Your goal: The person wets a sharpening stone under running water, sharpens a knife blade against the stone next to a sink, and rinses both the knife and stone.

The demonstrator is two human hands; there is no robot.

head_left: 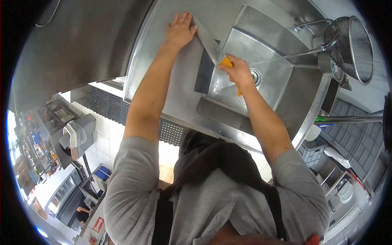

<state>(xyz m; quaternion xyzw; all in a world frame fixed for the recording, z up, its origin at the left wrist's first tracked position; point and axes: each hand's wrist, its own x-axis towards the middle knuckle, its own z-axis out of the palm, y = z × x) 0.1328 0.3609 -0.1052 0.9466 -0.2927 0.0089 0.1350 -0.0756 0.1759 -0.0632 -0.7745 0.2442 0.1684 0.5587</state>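
Observation:
My right hand (238,72) is closed around the orange handle of a long, wide-bladed knife (209,45). The blade runs up and left from the sink toward my left hand (180,32). That hand lies on the steel counter (179,81) with its fingers stretched out, and its thumb side touches the blade near the far end. Under the blade, along the sink's left edge, is a dark flat rectangular slab (205,73), partly covered by the knife. Its material is not clear.
The steel sink (281,83) with a round drain (255,76) is below my right hand. A mesh strainer (351,51) stands at the right beside a faucet (312,24). Black perforated matting (106,104) lies below the counter's edge. Grey crates (347,126) are on the right.

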